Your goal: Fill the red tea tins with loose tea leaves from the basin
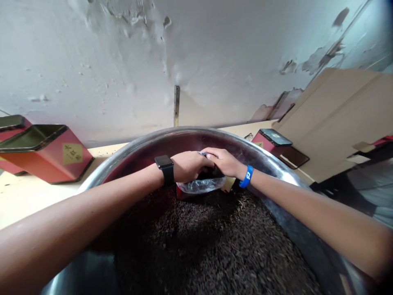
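A red tin [181, 195] with a pale gold label stands in the dark loose tea leaves [233, 246] that fill a large metal basin [144, 141]. Its clear plastic liner bag [202, 185] folds out over the near rim. My left hand [190, 164], below a black watch, reaches over the tin with fingers curled onto the bag's far edge. From the other side my right hand [226, 162], with a blue wristband, grips that same edge, its thumb beside the left fingers. Both hands touch each other. The tin's inside is mostly hidden beneath them and looks dark.
Red tins, one open [72, 157], stand on the pale table [18, 200] at left. Another tin [270, 139] is behind the basin's right rim, beside a large cardboard box [334, 119]. A peeling wall [123, 73] closes off the back.
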Action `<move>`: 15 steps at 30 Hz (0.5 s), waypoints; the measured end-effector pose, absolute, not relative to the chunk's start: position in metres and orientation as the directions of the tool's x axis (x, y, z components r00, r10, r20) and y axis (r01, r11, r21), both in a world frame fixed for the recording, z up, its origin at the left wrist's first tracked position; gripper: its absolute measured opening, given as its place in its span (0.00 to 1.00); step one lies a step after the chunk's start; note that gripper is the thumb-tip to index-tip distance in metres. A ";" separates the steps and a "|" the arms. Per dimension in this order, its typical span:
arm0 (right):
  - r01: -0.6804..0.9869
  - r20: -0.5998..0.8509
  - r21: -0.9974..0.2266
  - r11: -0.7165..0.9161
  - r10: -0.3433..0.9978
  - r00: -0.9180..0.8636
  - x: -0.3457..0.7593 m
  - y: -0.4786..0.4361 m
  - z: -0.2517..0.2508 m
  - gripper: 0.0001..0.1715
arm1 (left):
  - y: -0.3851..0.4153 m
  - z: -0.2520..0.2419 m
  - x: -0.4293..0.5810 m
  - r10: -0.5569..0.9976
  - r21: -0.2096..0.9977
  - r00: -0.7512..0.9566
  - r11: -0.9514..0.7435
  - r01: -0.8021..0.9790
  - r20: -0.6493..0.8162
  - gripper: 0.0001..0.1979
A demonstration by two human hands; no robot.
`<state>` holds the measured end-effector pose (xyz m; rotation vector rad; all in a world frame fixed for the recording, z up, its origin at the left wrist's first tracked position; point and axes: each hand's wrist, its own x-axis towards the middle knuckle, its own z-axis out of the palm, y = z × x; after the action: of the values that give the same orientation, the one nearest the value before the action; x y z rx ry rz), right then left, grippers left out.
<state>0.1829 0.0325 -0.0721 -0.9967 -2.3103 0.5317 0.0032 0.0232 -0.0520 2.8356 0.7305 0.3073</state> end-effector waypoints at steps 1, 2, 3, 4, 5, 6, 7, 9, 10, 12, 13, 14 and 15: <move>0.533 0.336 -0.552 0.641 0.756 -0.562 0.183 0.033 -0.072 0.15 | 0.023 -0.052 0.003 0.496 0.228 0.855 -0.859 0.458 0.152 0.13; 0.536 0.333 -0.552 0.639 0.758 -0.561 0.183 0.033 -0.072 0.15 | 0.022 -0.051 0.003 0.499 0.216 0.853 -0.859 0.464 0.153 0.13; 0.538 0.330 -0.553 0.636 0.760 -0.560 0.183 0.033 -0.073 0.15 | 0.022 -0.051 0.003 0.503 0.206 0.851 -0.858 0.471 0.150 0.13; 0.539 0.328 -0.554 0.634 0.762 -0.559 0.183 0.033 -0.073 0.15 | 0.021 -0.050 0.004 0.510 0.198 0.848 -0.855 0.480 0.146 0.13; 0.537 0.327 -0.555 0.635 0.760 -0.561 0.183 0.033 -0.073 0.15 | 0.021 -0.049 0.004 0.516 0.194 0.845 -0.851 0.487 0.140 0.13; 0.534 0.329 -0.554 0.638 0.757 -0.564 0.183 0.033 -0.073 0.15 | 0.020 -0.049 0.004 0.520 0.195 0.844 -0.849 0.491 0.136 0.13; 0.533 0.329 -0.553 0.641 0.755 -0.567 0.183 0.033 -0.072 0.15 | 0.020 -0.048 0.004 0.521 0.201 0.843 -0.847 0.492 0.132 0.13; 0.538 0.325 -0.549 0.640 0.756 -0.568 0.182 0.033 -0.072 0.15 | 0.019 -0.048 0.004 0.522 0.224 0.843 -0.844 0.487 0.131 0.14; 0.543 0.322 -0.546 0.638 0.758 -0.567 0.182 0.032 -0.071 0.15 | 0.019 -0.049 0.004 0.521 0.236 0.843 -0.843 0.484 0.133 0.15; 0.554 0.317 -0.542 0.632 0.764 -0.561 0.182 0.032 -0.071 0.15 | 0.020 -0.051 0.003 0.522 0.250 0.840 -0.841 0.480 0.144 0.15; 0.557 0.314 -0.542 0.629 0.766 -0.560 0.181 0.032 -0.070 0.15 | 0.021 -0.052 0.003 0.524 0.250 0.838 -0.841 0.480 0.151 0.15; 0.557 0.314 -0.542 0.629 0.767 -0.560 0.181 0.032 -0.070 0.15 | 0.022 -0.053 0.003 0.527 0.247 0.835 -0.840 0.483 0.158 0.14; 0.555 0.313 -0.544 0.629 0.766 -0.562 0.181 0.032 -0.071 0.15 | 0.022 -0.054 0.002 0.530 0.240 0.833 -0.840 0.487 0.162 0.14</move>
<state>0.1813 0.0322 -0.0707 -1.0335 -2.3235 0.5290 0.0023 0.0225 -0.0535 2.8243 0.7912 0.3304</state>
